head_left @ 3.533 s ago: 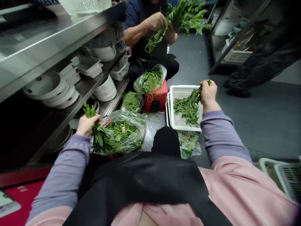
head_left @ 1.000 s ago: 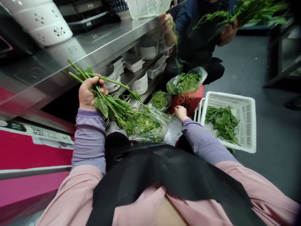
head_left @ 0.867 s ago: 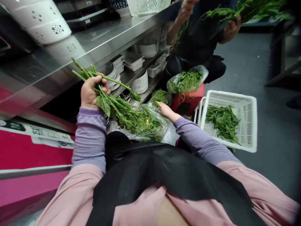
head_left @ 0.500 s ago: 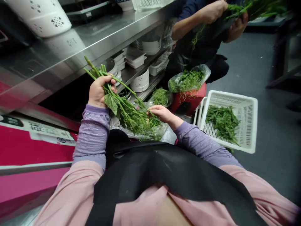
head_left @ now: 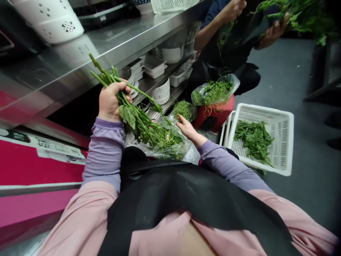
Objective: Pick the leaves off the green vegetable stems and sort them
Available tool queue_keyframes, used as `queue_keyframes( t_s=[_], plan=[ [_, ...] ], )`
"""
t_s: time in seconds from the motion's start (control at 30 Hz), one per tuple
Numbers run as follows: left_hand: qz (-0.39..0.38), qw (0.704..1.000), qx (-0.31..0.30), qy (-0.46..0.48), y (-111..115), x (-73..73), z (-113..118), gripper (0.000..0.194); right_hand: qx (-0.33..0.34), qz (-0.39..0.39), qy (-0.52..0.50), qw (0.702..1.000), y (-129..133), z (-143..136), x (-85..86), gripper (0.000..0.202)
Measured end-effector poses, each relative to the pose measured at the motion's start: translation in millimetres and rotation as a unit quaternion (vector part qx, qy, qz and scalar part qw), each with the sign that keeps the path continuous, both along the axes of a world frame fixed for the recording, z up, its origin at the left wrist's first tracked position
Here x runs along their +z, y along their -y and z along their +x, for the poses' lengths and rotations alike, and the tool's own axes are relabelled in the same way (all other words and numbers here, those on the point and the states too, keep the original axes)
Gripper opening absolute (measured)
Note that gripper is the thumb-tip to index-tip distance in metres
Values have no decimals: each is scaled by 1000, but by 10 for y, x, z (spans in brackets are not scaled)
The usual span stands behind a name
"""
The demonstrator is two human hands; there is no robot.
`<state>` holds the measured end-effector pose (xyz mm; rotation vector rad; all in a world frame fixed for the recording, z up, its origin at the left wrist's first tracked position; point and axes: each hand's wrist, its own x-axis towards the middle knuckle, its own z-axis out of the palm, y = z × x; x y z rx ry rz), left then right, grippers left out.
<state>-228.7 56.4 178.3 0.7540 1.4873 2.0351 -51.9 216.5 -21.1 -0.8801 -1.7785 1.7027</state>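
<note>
My left hand (head_left: 113, 99) is wrapped round a bunch of leafy green stems (head_left: 137, 122). The thick cut ends stick out above the fist, and the leafy tips hang down to the right. One longer stem reaches out from the bunch toward my right hand (head_left: 186, 127). That hand is apart from the greens, its fingers stretched out with nothing seen between them. Below the bunch lies a clear plastic bag (head_left: 183, 149) holding fine green trimmings. Where the hanging leaves end and the trimmings begin is hard to tell.
To my right a white perforated basket (head_left: 286, 142) holds picked greens. Ahead stands a red stool (head_left: 222, 106) with a bag of greens (head_left: 213, 90) on it. A co-worker's hand (head_left: 275, 33) holds more greens. A steel counter (head_left: 128, 42) with shelves of white dishes runs along the left.
My right hand has let go of the stem tip it was pinching and moved slightly right, fingers now spread. My left hand keeps its hold. The co-worker's hands have moved apart.
</note>
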Motion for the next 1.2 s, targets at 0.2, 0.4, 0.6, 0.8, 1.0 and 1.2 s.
queue_keyframes(
  t_s=[0.2, 0.4, 0.6, 0.8, 1.0, 1.2],
  plan=[
    [-15, 1000, 6, -25, -21, -58, -27, 20, 189, -195, -50, 961, 237, 79, 289, 39],
    [-24, 998, 22, -53, -4, -82, 45, 17, 30, -141, -87, 986, 299, -36, 51, 43],
    [15, 998, 25, -61, 26, -63, 151, 9, -91, -74, 57, 991, 70, -58, -314, 36],
    [8, 998, 13, -66, 37, 18, 161, 5, -69, 162, 42, 983, -86, 64, -55, 35],
    [-41, 997, 5, -63, -49, -100, 153, 9, 180, 239, -58, 952, 245, -41, 658, 26],
    [-46, 997, 2, -67, -75, -165, 169, 10, 150, 202, -55, 966, 369, 4, 678, 26]
  ],
)
